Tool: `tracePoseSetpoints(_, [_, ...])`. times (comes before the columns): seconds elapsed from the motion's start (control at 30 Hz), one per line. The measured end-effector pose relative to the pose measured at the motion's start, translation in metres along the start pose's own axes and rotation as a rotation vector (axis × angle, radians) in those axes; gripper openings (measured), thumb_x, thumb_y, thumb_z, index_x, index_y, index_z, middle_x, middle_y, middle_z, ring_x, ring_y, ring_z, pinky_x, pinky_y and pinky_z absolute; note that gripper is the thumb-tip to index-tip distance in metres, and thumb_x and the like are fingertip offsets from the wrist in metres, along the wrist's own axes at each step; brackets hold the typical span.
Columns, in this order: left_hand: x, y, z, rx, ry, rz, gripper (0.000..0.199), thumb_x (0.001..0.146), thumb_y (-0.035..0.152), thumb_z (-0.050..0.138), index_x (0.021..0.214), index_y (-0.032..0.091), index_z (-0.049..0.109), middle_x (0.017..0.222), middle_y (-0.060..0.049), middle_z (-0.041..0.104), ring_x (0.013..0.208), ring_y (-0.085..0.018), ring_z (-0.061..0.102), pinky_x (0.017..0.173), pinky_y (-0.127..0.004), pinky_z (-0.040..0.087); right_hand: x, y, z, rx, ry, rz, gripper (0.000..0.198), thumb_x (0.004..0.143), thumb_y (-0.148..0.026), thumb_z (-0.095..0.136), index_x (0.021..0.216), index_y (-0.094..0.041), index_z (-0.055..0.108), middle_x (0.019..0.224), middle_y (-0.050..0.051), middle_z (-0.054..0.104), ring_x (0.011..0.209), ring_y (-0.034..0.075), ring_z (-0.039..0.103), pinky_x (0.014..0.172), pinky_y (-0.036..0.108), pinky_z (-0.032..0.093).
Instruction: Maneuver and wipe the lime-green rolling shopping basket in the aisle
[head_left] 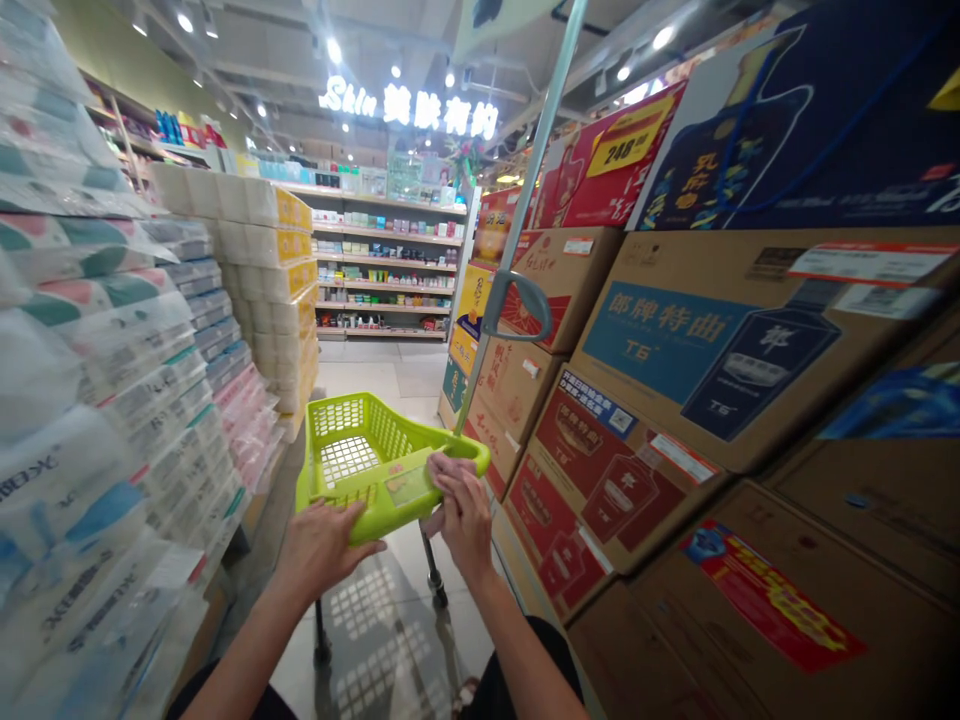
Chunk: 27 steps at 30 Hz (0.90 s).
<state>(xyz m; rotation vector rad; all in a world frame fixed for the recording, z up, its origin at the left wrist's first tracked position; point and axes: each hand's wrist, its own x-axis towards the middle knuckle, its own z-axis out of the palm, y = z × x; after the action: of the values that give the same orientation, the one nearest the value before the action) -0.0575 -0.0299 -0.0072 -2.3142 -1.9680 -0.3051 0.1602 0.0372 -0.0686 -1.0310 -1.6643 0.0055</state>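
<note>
The left fingers (343, 515) and right fingers (454, 486) are at the near rim of the green perforated plastic cart (397, 515). Pink cloth (448, 466): between right fingers and rim. Grey metal pole (517, 230): beyond right fingers. Left of the fingers: stacked white plastic-wrapped packs (142, 360). Right: stacked brown cardboard cartons (652, 340). Far ahead: white tiered shelves (375, 333).

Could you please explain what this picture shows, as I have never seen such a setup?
There is no machine here, only a person's bare left hand and right hand, seen from a camera worn on the head. The left grips the near rim of a lime-green plastic shopping cart; the right holds a crumpled pink cloth against the right part of that rim. A flat printed panel lies on the rim between the hands. A slim metal pole with a grey plastic loop rises at the cart's right side. Plastic-wrapped packs are stacked on the left, printed cardboard boxes on the right.
</note>
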Motion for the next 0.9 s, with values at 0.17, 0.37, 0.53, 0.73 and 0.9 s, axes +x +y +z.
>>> tracePoseSetpoints(0.17, [-0.012, -0.003, 0.009, 0.033, 0.078, -0.049, 0.052, 0.083, 0.07, 0.04, 0.08, 0.023, 0.062, 0.082, -0.009, 0.073, 0.081, -0.027, 0.066, 0.077, -0.038, 0.044, -0.011, -0.02, 0.014, 0.003, 0.112, 0.068, 0.029, 0.093, -0.016, 0.04, 0.099, -0.022, 0.068, 0.116, 0.009, 0.066, 0.119, 0.025, 0.051, 0.102, 0.049, 0.04])
tracePoseSetpoints(0.37, [-0.02, 0.014, 0.024, -0.096, 0.266, 0.11, 0.05, 0.093, 0.058, 0.028, 0.093, 0.021, 0.062, 0.083, -0.007, 0.071, 0.08, -0.023, 0.065, 0.074, -0.035, 0.043, -0.034, -0.07, 0.015, 0.083, -0.108, -0.146, 0.037, 0.091, -0.012, 0.041, 0.118, -0.024, 0.063, 0.126, 0.005, 0.062, 0.128, 0.022, 0.047, 0.11, 0.048, 0.035])
tracePoseSetpoints(0.53, [-0.029, 0.025, 0.034, -0.155, 0.403, 0.196, 0.065, 0.092, 0.063, 0.017, 0.104, 0.018, 0.062, 0.083, -0.007, 0.07, 0.077, -0.022, 0.065, 0.074, -0.036, 0.044, -0.003, -0.032, 0.004, -0.009, 0.069, 0.028, 0.025, 0.088, -0.015, 0.043, 0.096, -0.022, 0.066, 0.112, 0.006, 0.066, 0.129, 0.025, 0.044, 0.109, 0.052, 0.033])
tracePoseSetpoints(0.73, [-0.035, 0.035, 0.042, -0.195, 0.471, 0.21, 0.069, 0.09, 0.067, 0.018, 0.103, 0.017, 0.064, 0.083, -0.009, 0.069, 0.077, -0.024, 0.065, 0.073, -0.038, 0.046, -0.02, -0.06, 0.002, -0.033, 0.027, -0.074, 0.033, 0.087, -0.009, 0.042, 0.108, -0.022, 0.064, 0.127, 0.007, 0.06, 0.127, 0.024, 0.047, 0.111, 0.053, 0.033])
tracePoseSetpoints(0.9, [-0.04, 0.012, 0.036, -0.367, 0.375, 0.283, 0.059, 0.093, 0.06, 0.021, 0.1, 0.02, 0.064, 0.085, -0.006, 0.069, 0.084, -0.022, 0.063, 0.092, -0.044, 0.045, -0.03, -0.07, -0.008, 0.0, -0.157, -0.298, 0.049, 0.086, -0.006, 0.043, 0.129, -0.026, 0.056, 0.129, 0.005, 0.06, 0.125, 0.021, 0.05, 0.107, 0.045, 0.04])
